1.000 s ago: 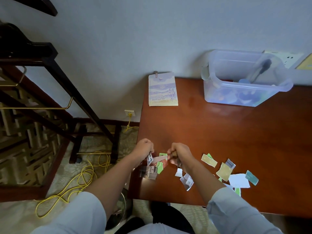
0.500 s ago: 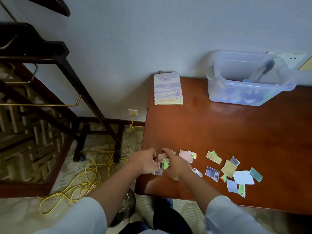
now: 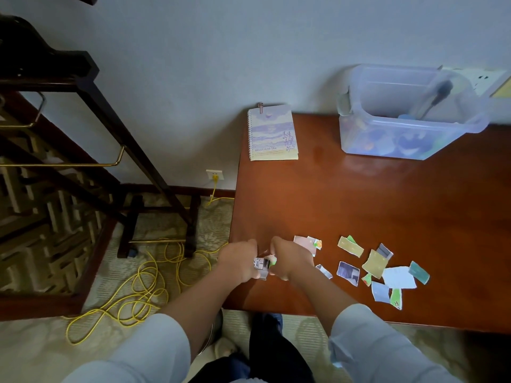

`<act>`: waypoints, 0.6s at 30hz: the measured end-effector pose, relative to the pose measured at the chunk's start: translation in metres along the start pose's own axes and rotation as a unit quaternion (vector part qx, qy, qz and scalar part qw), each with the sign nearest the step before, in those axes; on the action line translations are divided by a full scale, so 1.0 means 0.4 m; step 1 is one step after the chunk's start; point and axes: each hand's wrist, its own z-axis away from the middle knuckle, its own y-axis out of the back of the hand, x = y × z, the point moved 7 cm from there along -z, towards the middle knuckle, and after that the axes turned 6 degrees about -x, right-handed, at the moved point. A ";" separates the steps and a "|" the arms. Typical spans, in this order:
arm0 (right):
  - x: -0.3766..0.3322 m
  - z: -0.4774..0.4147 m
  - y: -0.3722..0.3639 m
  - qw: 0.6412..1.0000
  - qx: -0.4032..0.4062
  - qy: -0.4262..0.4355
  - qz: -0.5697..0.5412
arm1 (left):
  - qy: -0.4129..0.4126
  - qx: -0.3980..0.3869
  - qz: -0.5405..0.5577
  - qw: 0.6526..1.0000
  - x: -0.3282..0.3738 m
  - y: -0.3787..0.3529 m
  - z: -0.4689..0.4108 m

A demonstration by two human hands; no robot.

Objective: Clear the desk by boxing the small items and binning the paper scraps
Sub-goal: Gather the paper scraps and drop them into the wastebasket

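Drawn closer together now, left hand [image 3: 240, 262] and right hand [image 3: 291, 261] both pinch a wad of paper scraps [image 3: 262, 265] between them; a firm squeeze should keep pieces from dropping.

The reddish-brown wooden desk [image 3: 359, 203] carries a spiral notebook [image 3: 272, 132] at its far left corner against the wall, a clear plastic box [image 3: 409, 125] at the far right, and loose paper scraps [image 3: 398, 276] scattered near the front edge.

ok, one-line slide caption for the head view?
Left hand and right hand grip bunched paper scraps at the front-left of the desk; loose scraps lie alongside, plastic box and notebook by the wall.
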 end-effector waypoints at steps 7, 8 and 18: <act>0.003 0.017 0.022 0.999 0.035 0.019 -0.019 | -0.006 -0.024 0.020 1.000 -0.015 0.003 -0.004; 0.005 0.021 0.027 0.999 0.045 0.013 -0.018 | -0.003 -0.028 0.037 0.999 -0.020 0.006 -0.003; 0.048 0.023 0.035 0.975 0.011 -0.090 -0.204 | 0.023 -0.035 0.267 0.963 -0.056 0.031 0.019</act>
